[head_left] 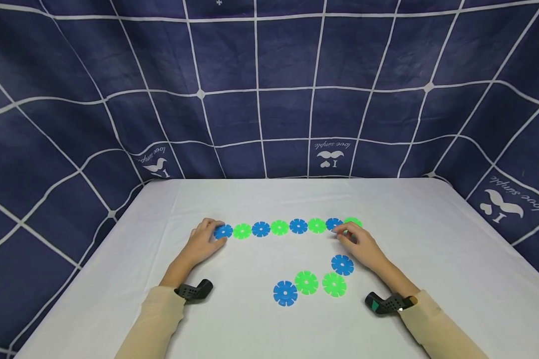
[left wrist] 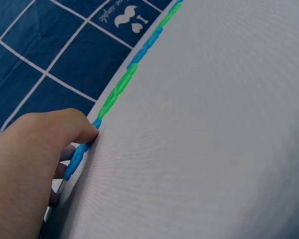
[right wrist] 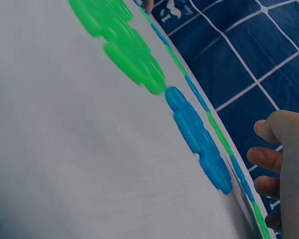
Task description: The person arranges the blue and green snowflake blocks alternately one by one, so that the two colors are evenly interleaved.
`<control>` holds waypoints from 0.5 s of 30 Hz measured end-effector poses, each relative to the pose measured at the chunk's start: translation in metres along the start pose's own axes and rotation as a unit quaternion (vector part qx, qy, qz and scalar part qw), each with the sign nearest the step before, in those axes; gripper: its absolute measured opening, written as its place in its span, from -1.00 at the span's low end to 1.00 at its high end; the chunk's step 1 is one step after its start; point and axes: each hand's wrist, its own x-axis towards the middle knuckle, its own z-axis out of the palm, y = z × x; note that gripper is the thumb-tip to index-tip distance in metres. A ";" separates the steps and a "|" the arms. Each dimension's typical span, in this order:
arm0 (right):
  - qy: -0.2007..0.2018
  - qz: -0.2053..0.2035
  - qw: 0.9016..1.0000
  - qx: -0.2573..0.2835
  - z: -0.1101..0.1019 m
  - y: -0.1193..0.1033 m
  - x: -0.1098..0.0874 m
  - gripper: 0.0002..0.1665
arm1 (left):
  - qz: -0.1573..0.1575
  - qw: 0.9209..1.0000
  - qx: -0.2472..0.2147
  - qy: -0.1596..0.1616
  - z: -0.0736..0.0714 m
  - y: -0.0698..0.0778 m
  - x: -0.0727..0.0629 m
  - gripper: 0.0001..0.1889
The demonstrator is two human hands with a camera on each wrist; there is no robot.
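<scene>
A row of blue and green notched plastic discs runs across the white table. My left hand (head_left: 204, 241) is at its left end, with thumb and fingers on either side of the blue disc (head_left: 223, 231); in the left wrist view the thumb touches this disc (left wrist: 76, 160). Beside it lies a green disc (head_left: 242, 231). My right hand (head_left: 360, 244) is at the row's other end, overlapping a blue disc (head_left: 334, 223) and a green disc (head_left: 353, 221) in the head view. Its fingers are loosely bent and spread apart in the right wrist view, with nothing between them.
Nearer the front of the table (head_left: 247, 329) lie a blue disc (head_left: 285, 293), a green disc (head_left: 306, 282), another green disc (head_left: 334, 284) and a second blue disc (head_left: 342, 265). Dark blue cloth (head_left: 287, 55) with white lines hangs behind the table and at its sides.
</scene>
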 end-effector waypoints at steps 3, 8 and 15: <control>-0.016 -0.001 1.000 0.009 0.002 -0.002 -0.006 -0.83 | 0.001 1.000 0.002 0.002 0.000 0.000 0.000 -0.45; -0.027 -0.001 1.000 0.004 0.003 -0.009 -0.015 -0.81 | 0.000 1.000 0.005 0.004 -0.001 0.000 0.000 -0.46; -0.053 -0.010 0.999 0.003 -0.011 -0.044 -0.019 -0.79 | 0.001 1.000 0.005 0.005 -0.002 0.000 -0.001 -0.45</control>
